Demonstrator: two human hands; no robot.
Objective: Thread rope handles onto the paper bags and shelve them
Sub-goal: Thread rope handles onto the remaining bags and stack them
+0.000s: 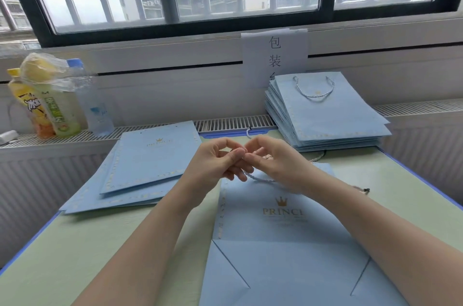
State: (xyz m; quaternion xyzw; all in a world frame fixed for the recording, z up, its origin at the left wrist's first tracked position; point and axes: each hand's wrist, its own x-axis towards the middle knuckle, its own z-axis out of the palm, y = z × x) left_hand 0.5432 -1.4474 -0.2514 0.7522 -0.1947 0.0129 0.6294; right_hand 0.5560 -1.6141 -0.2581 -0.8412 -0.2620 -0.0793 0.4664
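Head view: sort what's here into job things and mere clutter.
Job:
- left hand
- right hand
- rope
- flat bag
- unthreaded stack
- finished stack

Clutter:
- drink bottles
- bagged fruit
- paper sign

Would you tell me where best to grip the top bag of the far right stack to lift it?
Probably by its rope handle, from above: the loop lies flat and exposed on the top bag, near its far edge, and nothing covers it.

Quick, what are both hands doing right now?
Left hand: pinching the rope.
Right hand: pinching the same rope, above the bag.
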